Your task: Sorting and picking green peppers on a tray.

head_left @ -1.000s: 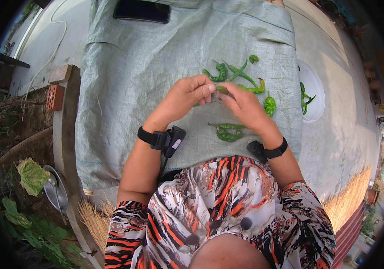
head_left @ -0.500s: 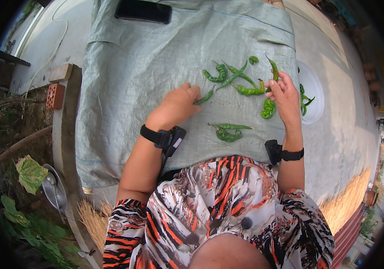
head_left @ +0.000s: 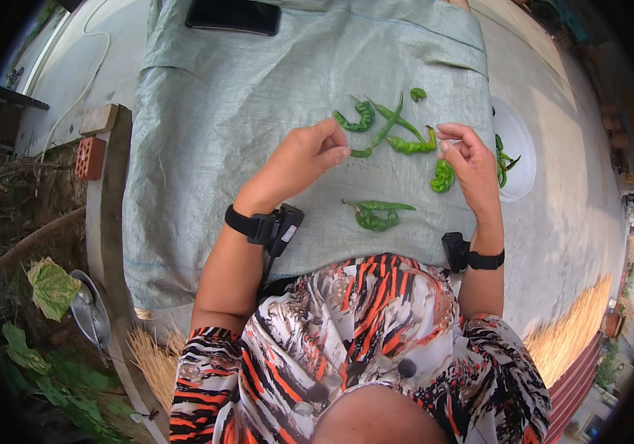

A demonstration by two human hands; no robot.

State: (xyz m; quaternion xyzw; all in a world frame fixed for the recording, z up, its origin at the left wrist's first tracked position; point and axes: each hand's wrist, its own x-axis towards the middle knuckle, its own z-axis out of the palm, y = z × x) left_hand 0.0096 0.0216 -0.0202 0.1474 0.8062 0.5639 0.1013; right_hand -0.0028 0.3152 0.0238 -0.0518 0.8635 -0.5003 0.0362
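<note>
Head view, looking down on a pale green woven cloth [head_left: 258, 96] with green peppers on it. The right hand [head_left: 474, 166], which half a second earlier had gripped a pepper upright, showed no pepper now; its thumb and forefinger stood apart beside the yellowish end of a twisted pepper [head_left: 412, 146]. Where the gripped pepper had gone could not be seen. The left hand [head_left: 309, 152] had lifted a little from the spot where its fingers had met a small pepper. Its thumb and forefinger curled near each other; whether they pinched anything could not be told.

The change suggested that the right hand was done with that one pepper, while others lay loose. Just beyond the left hand were a curled pepper [head_left: 360, 118] and a long pepper [head_left: 387, 129] crossing another. A lumpy pepper [head_left: 443, 176] lay beside the right hand, a small round pepper [head_left: 417, 94] farther off, and a straight pepper [head_left: 380, 205] with a bent pepper [head_left: 376, 220] nearer the body. More peppers sat in a white bowl [head_left: 528, 148] beyond the cloth's right edge.
</note>
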